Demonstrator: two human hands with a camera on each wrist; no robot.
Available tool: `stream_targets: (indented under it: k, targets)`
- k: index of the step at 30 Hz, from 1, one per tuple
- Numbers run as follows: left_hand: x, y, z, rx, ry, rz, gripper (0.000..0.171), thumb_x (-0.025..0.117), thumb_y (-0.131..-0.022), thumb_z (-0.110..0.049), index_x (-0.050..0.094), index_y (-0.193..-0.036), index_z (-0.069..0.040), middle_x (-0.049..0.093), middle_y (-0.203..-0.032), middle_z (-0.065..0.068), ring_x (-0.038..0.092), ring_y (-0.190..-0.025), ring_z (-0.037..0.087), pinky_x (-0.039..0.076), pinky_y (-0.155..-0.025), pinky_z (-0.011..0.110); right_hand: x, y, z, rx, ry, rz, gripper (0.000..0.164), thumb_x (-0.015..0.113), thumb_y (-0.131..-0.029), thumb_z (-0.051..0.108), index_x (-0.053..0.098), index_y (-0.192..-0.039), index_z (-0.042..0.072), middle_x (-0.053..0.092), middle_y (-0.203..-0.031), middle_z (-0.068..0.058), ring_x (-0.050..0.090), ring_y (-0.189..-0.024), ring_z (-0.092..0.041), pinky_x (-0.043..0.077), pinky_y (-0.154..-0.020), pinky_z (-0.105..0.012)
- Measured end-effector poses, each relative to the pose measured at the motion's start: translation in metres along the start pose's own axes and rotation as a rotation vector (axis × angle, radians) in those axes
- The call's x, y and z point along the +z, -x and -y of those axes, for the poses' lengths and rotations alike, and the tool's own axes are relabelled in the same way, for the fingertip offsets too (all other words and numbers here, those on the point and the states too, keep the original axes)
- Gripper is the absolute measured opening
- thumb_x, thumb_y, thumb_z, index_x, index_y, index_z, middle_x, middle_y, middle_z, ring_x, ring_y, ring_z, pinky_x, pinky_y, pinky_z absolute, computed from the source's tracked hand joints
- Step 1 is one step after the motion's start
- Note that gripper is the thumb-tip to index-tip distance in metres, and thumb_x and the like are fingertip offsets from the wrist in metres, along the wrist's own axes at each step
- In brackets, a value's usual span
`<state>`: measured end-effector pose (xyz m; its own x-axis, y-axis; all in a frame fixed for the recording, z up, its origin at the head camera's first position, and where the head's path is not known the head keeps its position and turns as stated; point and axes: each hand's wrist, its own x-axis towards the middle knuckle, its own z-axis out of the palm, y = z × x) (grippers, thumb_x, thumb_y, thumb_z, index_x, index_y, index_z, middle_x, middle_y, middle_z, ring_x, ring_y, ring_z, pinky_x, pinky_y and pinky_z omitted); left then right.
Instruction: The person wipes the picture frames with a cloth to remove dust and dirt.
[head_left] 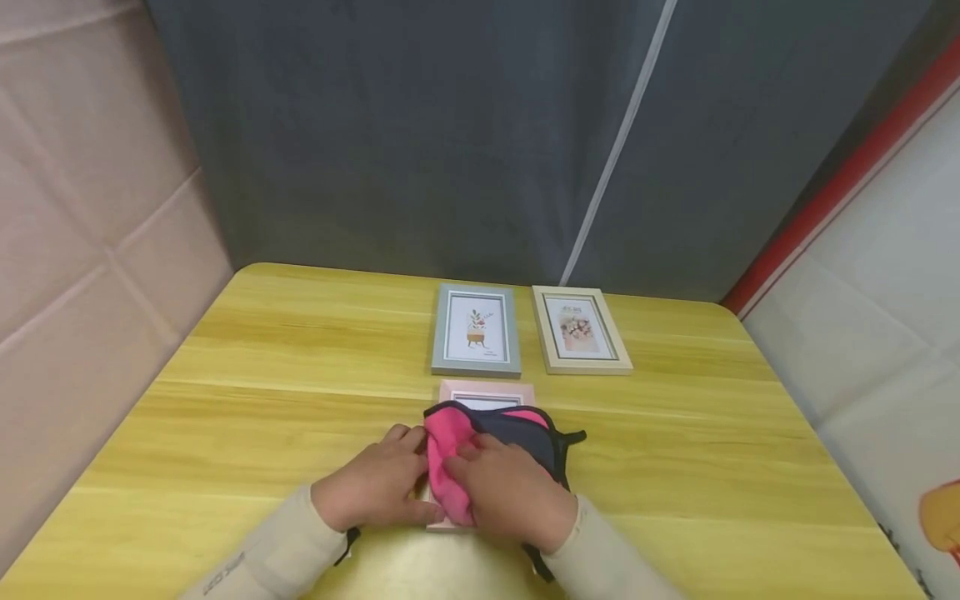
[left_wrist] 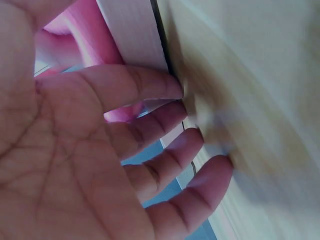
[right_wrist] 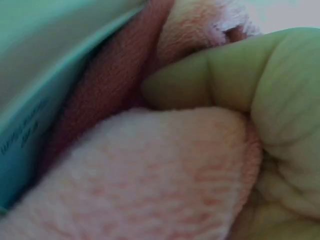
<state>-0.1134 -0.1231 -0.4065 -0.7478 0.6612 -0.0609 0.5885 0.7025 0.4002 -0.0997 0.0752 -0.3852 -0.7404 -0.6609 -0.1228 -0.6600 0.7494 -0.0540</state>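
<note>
A pink-framed picture frame (head_left: pixel 487 388) lies flat on the table, its lower part mostly covered. Over it spreads a cleaning cloth (head_left: pixel 447 437), fuzzy pink on one side, dark grey on the other, with black edging and a small loop. My right hand (head_left: pixel 517 492) grips the bunched pink side; the right wrist view shows the cloth (right_wrist: pixel 150 170) folded against the fingers. Beside the frame's left edge, my left hand (head_left: pixel 382 479) touches it with loosely bent fingers, thumb near the lower left corner. In the left wrist view its fingertips (left_wrist: pixel 212 175) meet the tabletop.
Behind the pink frame lie a blue-grey picture frame (head_left: pixel 513 342) and, to its right, a cream picture frame (head_left: pixel 551 350). The yellow wood-grain table (head_left: pixel 247 392) ends at a dark grey curtain (head_left: pixel 390 150). Pale cloth-like walls stand left and right.
</note>
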Motion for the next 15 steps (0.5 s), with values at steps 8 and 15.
stream_targets:
  k: [8,15]
  targets:
    - [0.000,0.004,-0.001,-0.021,-0.022,0.046,0.077,0.078,-0.081,-0.046,0.058,-0.133,0.007,0.045,-0.144,0.019,0.043,-0.122,0.036,0.047,-0.093,0.056,-0.004,-0.032,-0.021,0.115,-0.092,0.058,0.037,0.067,-0.090,0.017,0.062,-0.126,0.019,0.067,-0.120,-0.002,0.048,-0.121,-0.026,0.048,-0.096,-0.045]
    - [-0.001,0.003,-0.001,-0.044,-0.006,0.054,0.078,0.077,-0.083,-0.047,0.056,-0.133,0.010,0.043,-0.147,0.019,0.041,-0.126,0.037,0.046,-0.095,0.056,-0.010,-0.033,-0.033,0.162,-0.245,0.086,0.050,0.067,-0.091,0.013,0.059,-0.139,0.025,0.064,-0.126,0.004,0.046,-0.119,-0.021,0.046,-0.099,-0.042]
